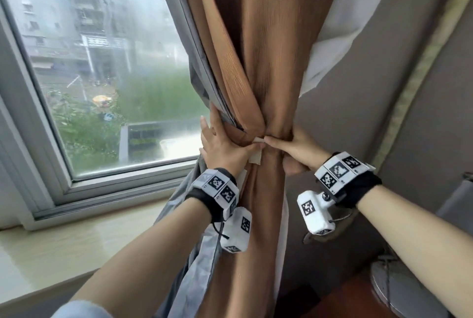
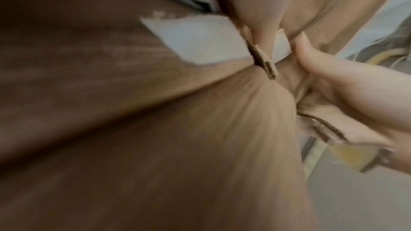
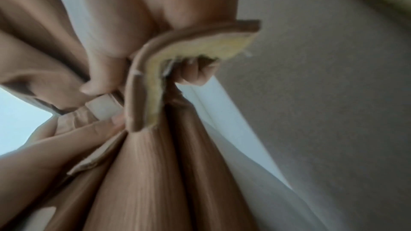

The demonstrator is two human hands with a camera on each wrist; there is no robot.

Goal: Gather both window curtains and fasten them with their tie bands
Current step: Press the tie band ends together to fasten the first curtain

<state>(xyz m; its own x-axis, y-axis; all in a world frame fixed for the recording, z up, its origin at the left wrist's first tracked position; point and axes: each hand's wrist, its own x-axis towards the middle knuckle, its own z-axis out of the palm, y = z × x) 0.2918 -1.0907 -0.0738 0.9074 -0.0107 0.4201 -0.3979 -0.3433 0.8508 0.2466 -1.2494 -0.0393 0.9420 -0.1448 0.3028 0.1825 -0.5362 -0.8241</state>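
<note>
- Left hand (image 1: 225, 149): bare forearm, black wrist strap, white blocks with black square markers.
- Right hand (image 1: 298, 147): same strap, white marker blocks, one screw.

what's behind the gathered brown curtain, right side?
Behind the gathered brown ribbed curtain a white lining layer shows, then the grey-brown wall. The right hand reaches round the bundle; its fingers are mostly hidden behind the fabric.

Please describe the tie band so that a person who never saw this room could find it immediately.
Look right of the window, where the brown curtain is gathered into a narrow waist. Both hands meet there, the left hand and the right hand. The tie band is the stiff brown strip bent around that waist; unlike the soft folds, it shows a yellowish inner face.
</note>
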